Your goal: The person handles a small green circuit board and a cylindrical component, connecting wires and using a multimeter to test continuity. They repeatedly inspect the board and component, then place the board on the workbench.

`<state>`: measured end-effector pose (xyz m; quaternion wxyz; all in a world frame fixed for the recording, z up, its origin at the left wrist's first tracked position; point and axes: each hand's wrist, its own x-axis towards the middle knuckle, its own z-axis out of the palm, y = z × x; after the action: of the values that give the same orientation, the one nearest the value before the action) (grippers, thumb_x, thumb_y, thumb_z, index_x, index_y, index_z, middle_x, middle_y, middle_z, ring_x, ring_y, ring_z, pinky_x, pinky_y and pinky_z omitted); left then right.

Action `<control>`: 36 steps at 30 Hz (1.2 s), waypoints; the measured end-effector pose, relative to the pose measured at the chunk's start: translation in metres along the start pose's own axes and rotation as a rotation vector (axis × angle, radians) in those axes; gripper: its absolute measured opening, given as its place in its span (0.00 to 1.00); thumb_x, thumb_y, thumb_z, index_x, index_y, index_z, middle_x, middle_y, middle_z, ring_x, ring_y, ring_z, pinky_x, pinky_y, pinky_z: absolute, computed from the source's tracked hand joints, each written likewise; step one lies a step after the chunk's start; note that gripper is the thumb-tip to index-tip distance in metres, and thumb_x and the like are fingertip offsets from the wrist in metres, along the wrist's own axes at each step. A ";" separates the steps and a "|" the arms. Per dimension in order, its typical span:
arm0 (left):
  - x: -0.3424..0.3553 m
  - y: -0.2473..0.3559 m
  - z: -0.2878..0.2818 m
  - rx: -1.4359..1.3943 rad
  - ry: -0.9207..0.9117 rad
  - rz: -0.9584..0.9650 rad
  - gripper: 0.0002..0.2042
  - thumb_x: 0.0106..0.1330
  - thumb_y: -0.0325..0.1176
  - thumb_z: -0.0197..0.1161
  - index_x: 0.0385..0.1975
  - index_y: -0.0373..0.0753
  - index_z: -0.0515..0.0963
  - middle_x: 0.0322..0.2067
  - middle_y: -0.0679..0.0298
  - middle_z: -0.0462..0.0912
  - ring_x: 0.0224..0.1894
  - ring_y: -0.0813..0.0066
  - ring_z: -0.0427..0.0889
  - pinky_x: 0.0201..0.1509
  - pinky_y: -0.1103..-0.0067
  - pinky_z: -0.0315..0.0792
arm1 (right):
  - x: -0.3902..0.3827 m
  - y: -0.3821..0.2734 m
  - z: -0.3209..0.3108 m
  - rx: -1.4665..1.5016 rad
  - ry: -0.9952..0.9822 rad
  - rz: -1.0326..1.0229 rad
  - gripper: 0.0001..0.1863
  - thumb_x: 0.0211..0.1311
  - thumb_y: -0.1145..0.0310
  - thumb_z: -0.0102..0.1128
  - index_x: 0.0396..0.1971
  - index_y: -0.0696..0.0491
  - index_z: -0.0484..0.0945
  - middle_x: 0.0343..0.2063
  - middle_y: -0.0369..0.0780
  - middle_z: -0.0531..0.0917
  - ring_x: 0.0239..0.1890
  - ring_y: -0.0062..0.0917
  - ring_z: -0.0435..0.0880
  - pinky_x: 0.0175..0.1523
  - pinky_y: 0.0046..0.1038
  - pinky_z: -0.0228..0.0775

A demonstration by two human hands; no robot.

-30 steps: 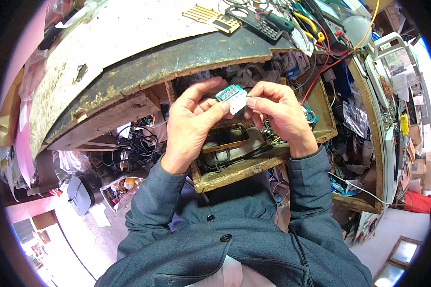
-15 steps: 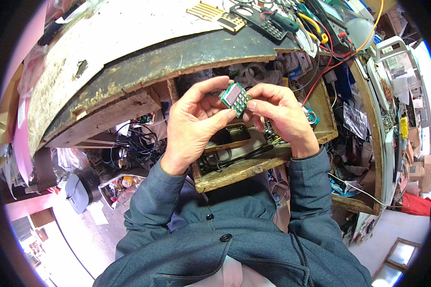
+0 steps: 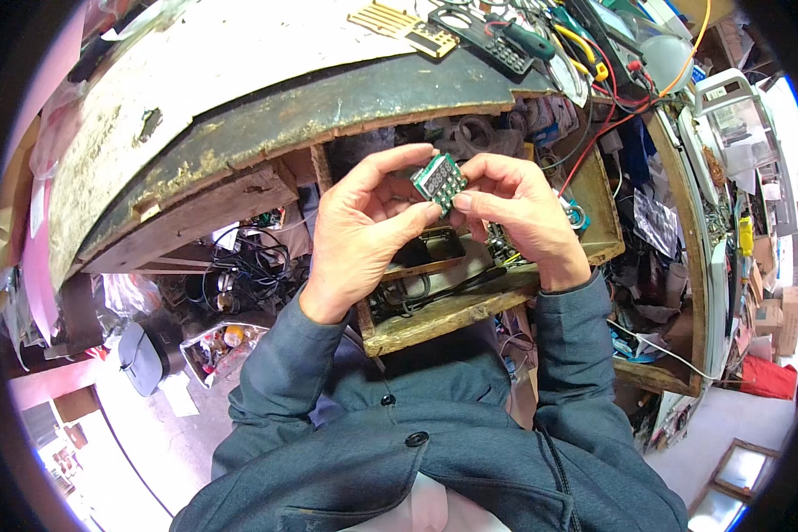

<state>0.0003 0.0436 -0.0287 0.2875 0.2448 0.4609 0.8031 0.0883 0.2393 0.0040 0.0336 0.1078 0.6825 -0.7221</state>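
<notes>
A small green circuit board [image 3: 440,183] with a dark digit display and several small push buttons is held up above an open wooden drawer [image 3: 470,321]. My left hand [image 3: 363,217] grips it by its left edge and lower corner, thumb in front and fingers behind. From the right, my right hand [image 3: 516,211] pinches the board's lower right side, thumb tip by the buttons; its other fingers curl partly out of sight behind. Below the hands, a brown rectangular tray or frame [image 3: 427,253] lies in the drawer with dark cables.
A worn workbench [image 3: 328,115] runs across the far side. On it lie a yellow slotted panel [image 3: 403,27], a dark green-handled screwdriver [image 3: 528,40], yellow-handled pliers [image 3: 581,53] and red test leads [image 3: 607,124]. Tangled black cables [image 3: 248,262] fill a shelf at left.
The board has tilted slightly and shifted a little right, and its display now looks dark with pale digits. My right fingers have shifted slightly at its edge.
</notes>
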 end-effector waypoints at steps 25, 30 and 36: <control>0.000 -0.001 -0.001 -0.025 -0.003 -0.020 0.24 0.68 0.18 0.64 0.64 0.30 0.71 0.49 0.56 0.84 0.49 0.74 0.84 0.56 0.78 0.81 | -0.002 -0.003 -0.001 0.077 0.006 -0.014 0.06 0.66 0.71 0.66 0.39 0.58 0.82 0.27 0.37 0.86 0.24 0.15 0.80 0.30 0.18 0.72; 0.000 0.000 -0.001 0.012 -0.003 -0.029 0.24 0.68 0.17 0.64 0.64 0.30 0.71 0.50 0.56 0.84 0.49 0.75 0.84 0.55 0.79 0.81 | -0.002 -0.001 -0.002 0.051 0.001 -0.026 0.05 0.66 0.72 0.66 0.37 0.57 0.82 0.27 0.37 0.86 0.24 0.15 0.80 0.30 0.18 0.72; 0.000 0.000 0.002 -0.001 0.002 -0.033 0.24 0.67 0.17 0.64 0.64 0.30 0.71 0.50 0.57 0.83 0.49 0.75 0.84 0.55 0.80 0.81 | -0.002 0.000 -0.004 0.066 -0.009 -0.031 0.05 0.66 0.72 0.66 0.37 0.57 0.82 0.26 0.37 0.86 0.24 0.15 0.81 0.30 0.18 0.72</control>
<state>0.0009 0.0447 -0.0275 0.3003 0.2362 0.4646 0.7989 0.0906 0.2432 0.0043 0.0217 0.0951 0.6595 -0.7453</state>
